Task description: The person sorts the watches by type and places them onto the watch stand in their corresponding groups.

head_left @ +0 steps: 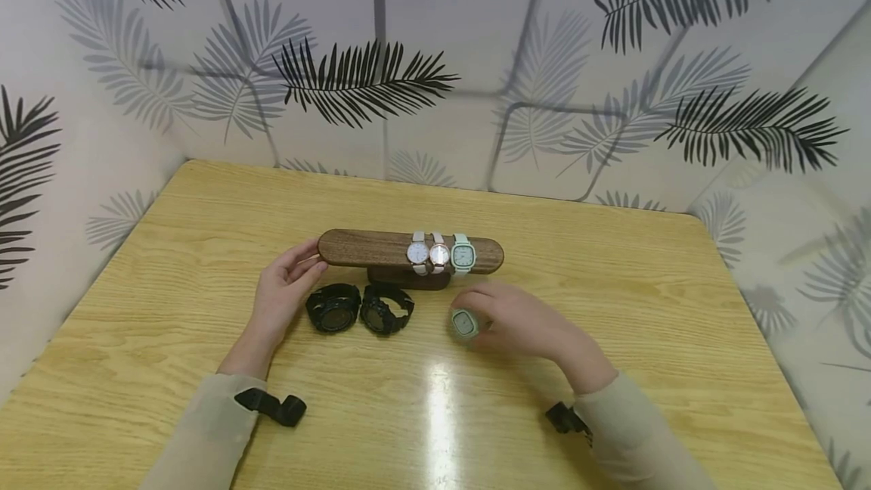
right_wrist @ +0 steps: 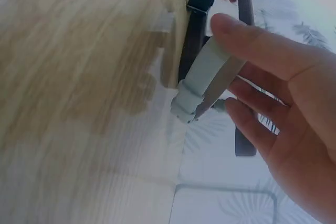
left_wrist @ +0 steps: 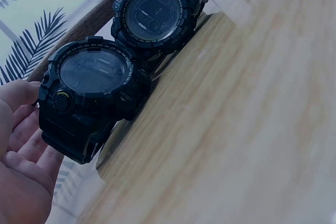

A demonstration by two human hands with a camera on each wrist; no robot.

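A wooden watch stand (head_left: 364, 246) bears two small watches with pale straps, one white-faced (head_left: 418, 252) and one rose-gold-rimmed (head_left: 439, 255), and a mint green square watch (head_left: 463, 255) at their right. My left hand (head_left: 282, 289) grips the stand's left end between thumb and fingers. In front of the stand, my right hand (head_left: 520, 324) holds a second mint green watch (head_left: 465, 322); its strap (right_wrist: 202, 74) is pinched by the thumb and fingers in the right wrist view. Two black sports watches, a left one (head_left: 335, 308) and a right one (head_left: 384, 310), stand on the table near my left hand.
The light wood table (head_left: 612, 308) runs back to walls with a dark and grey leaf pattern (head_left: 367, 82). Black straps circle both sleeves, with a small device on the left one (head_left: 272, 405) and the right one (head_left: 568, 420).
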